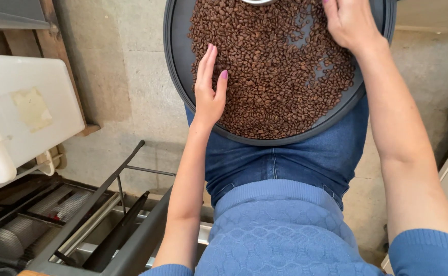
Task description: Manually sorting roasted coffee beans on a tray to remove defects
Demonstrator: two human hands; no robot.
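Sorting roasted brown coffee beans [280, 76] on round dark metal tray [175, 56]; left hand [209, 87] fingers extended flat, right hand [349, 20] fingers unclear; careful raking advisable.

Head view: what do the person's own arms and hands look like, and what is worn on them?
Both forearms are bare. Short blue knit sleeves end above the elbows, matching a textured blue top. The left hand has pink-painted nails; the right hand shows one such nail at the frame's top edge. No rings, watch or gloves are visible.
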